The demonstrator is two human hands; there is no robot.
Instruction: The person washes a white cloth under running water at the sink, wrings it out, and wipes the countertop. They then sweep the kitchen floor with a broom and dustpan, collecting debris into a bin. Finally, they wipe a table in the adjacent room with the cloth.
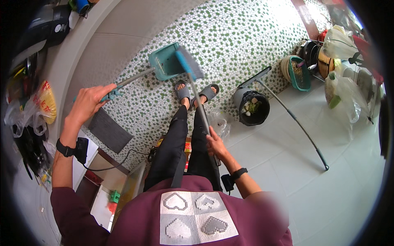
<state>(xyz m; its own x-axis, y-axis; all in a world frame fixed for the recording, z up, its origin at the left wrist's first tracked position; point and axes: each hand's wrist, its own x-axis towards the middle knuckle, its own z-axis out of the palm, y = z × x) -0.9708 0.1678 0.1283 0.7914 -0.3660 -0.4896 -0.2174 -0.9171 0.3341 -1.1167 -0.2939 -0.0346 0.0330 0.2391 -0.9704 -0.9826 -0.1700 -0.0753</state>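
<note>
My left hand (90, 100) grips the upper end of the grey handle of a long-handled teal dustpan (164, 64). The pan lies in front of my feet, its mouth facing right. In my right hand (217, 143) is the pole of a broom (187, 64), with a blue head and grey bristles. The broom head is at the right side of the pan's mouth and partly covers it; the bristles are a little blurred. Whether they touch the floor I cannot tell. Any small debris in the pan is hard to make out.
A bin (254, 107) with a black liner holds food scraps. A floor squeegee (287, 109) leans beside it against the wall. Pans, a teal basket (300, 73) and plastic bags (346, 95) line the right. A grey mat (110, 130) lies left of my slippers (209, 92).
</note>
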